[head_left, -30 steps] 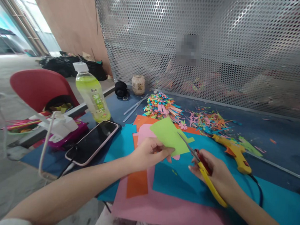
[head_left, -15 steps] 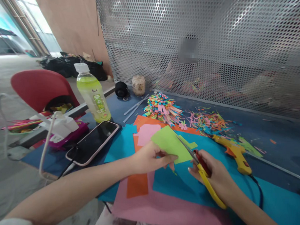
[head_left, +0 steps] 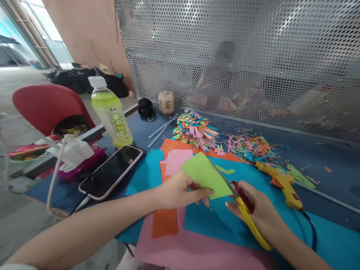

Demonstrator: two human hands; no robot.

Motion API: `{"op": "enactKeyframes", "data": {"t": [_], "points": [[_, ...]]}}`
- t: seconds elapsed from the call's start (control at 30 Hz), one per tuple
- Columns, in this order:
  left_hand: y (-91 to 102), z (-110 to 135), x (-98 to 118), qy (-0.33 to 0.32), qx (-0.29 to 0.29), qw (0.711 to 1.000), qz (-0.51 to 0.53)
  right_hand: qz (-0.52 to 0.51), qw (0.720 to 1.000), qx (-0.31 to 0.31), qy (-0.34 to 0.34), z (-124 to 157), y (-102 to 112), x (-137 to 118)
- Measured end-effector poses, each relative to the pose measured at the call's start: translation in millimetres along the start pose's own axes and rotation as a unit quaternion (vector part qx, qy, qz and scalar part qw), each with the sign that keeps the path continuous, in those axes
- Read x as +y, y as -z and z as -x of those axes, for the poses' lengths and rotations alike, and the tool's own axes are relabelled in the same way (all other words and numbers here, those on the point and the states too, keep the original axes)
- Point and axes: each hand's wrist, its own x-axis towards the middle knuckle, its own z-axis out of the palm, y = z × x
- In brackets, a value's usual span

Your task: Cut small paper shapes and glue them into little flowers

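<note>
L hand [head_left: 184, 190] is closed in a pinch on the green paper [head_left: 205, 173], thumb on top nr the lower edge, other fingers mostly hidden under it. Paper is held at a tilt above the blue sheet [head_left: 224, 227], approx mid-table. R hand [head_left: 254, 202] is curled round the scissors [head_left: 249, 220], yellow handle w/ a dark red part at the grip; blades point up-left along the R edge of the paper. Can't tell how far apart the blades are. A thin green offcut [head_left: 226, 170] lies on the blue just past the blades.

Under the L forearm & wrist: orange strip [head_left: 165, 224] on a big pink sheet [head_left: 199, 250]; small pink piece [head_left: 179, 160] just past the wrist. Yellow glue gun [head_left: 280, 182] lies R of the R hand, cord trailing twd the person. Far side of table [head_left: 321, 151]: cone-like bundle of multicol. paper strips [head_left: 194, 129], pink paper flower [head_left: 219, 151] beside it, heap of paper scraps [head_left: 252, 146] to its R. Two thin sticks [head_left: 159, 128] lie L of the bundle, nr the jar [head_left: 166, 103]. Phone [head_left: 112, 172] & upright bottle [head_left: 114, 119] w/ yellow-green drink sit at L, well apart from the paper.
</note>
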Motion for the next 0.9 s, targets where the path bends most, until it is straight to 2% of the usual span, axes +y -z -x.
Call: {"op": "enactKeyframes", "data": {"t": [0.13,0.33,0.43,0.53,0.63,0.73,0.9], "points": [[-1.8,0.7,-3.4,0.006,-0.026,0.999,0.02,0.014,0.999,-0.039,-0.003,-1.2,0.9,-1.8],[-0.4,1.9,-9.0,0.0,-0.022,1.0,0.006,0.015,1.0,-0.025,-0.009,-2.1,-0.6,0.2],[-0.1,2.1,-9.9,-0.014,-0.044,0.999,-0.017,-0.031,0.999,-0.005,-0.021,-2.4,-1.8,2.9],[-0.9,0.7,-11.5,0.009,-0.05,0.999,0.009,-0.082,0.995,0.021,-0.043,-3.5,-2.8,4.6],[0.0,-2.0,-13.0,0.053,-0.008,0.998,0.033,-0.102,0.993,0.025,-0.061,-5.0,-2.7,4.1],[3.7,-4.8,-12.7,0.076,0.048,0.995,0.036,-0.099,0.993,0.004,-0.067,-5.7,-1.1,3.2],[9.4,-8.0,-10.1,0.049,0.157,0.985,0.043,-0.096,0.993,-0.036,-0.054,-3.8,1.2,7.3]]}}
